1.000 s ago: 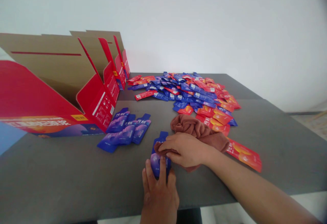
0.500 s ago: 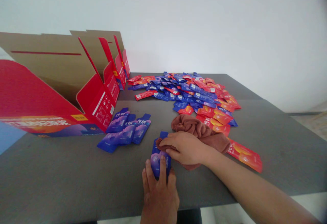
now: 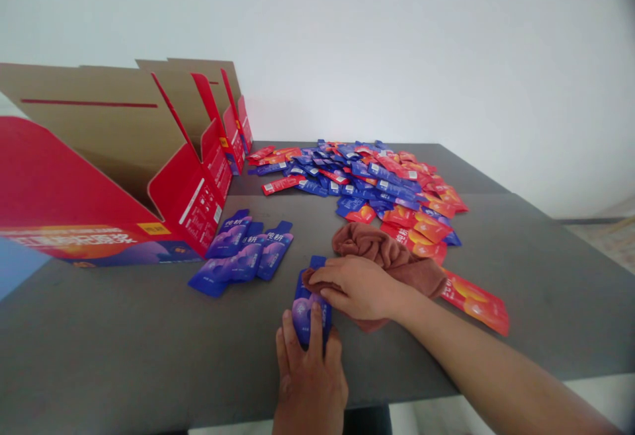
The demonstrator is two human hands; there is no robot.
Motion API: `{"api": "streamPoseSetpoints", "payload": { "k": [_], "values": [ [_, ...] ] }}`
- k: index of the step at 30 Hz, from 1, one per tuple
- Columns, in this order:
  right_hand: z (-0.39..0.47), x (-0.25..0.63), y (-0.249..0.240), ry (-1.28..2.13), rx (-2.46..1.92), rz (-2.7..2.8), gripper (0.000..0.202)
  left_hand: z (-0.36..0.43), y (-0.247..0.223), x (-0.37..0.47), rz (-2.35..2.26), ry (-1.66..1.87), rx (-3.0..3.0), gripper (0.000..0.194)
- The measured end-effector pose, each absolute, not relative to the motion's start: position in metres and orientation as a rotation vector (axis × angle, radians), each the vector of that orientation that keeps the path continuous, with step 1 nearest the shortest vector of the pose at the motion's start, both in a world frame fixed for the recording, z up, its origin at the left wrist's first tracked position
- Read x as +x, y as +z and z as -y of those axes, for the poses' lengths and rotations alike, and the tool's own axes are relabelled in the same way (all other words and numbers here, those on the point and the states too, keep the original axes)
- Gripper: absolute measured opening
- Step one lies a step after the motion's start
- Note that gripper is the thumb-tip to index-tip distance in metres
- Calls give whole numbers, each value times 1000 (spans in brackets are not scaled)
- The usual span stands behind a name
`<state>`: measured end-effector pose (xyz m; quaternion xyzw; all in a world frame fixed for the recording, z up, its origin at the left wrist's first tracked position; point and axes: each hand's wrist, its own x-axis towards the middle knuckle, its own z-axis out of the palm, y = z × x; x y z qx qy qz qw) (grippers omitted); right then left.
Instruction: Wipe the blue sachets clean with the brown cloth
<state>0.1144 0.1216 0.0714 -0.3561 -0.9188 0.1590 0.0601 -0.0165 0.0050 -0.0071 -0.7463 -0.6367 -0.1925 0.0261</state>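
Head view. Near the front edge of the bench (image 3: 149, 362) I have a blue pouch (image 3: 301, 309) lying flat, its narrow neck pointing away from me. My left grip (image 3: 312, 372) is spread over the pouch's lower end: one fingertip on the printed face, others along the edges, pressing down with no visible pinch. My right grip (image 3: 370, 293) is closed on a fold of brown cloth (image 3: 381, 253), thumb opposite the fingers, and that fold rests across the pouch's upper part, just below the neck. So the pouch lies beneath the left fingertips, with the cloth between it and the right grip.

Handling, my estimate: light, soft, film-walled; it should bend rather than break, and the smooth face is probably slippery. Best hold is the lower corners against the bench, or a pinch at the neck if lifting; hard squeezing mid-body could strain the seams.

Nearby: overlapping blue pouches (image 3: 248, 253) to the left, beside a red carton (image 3: 74, 197); a red pouch (image 3: 476, 299) partly behind the cloth, to the right.
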Motion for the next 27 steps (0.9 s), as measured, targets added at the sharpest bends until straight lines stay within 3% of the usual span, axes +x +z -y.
{"api": "streamPoseSetpoints", "payload": {
  "k": [9,21,27],
  "values": [
    [-118,115,77,532,-941,2837,29,-5,-14,-17,1912,-599,-2287,29],
    [-125,117,70,447,-1114,2779,27,-5,-11,-16,1948,-600,-2290,28],
    [-120,117,76,483,-946,2851,25,-5,-12,-17,1896,-569,-2276,26]
  ]
}}
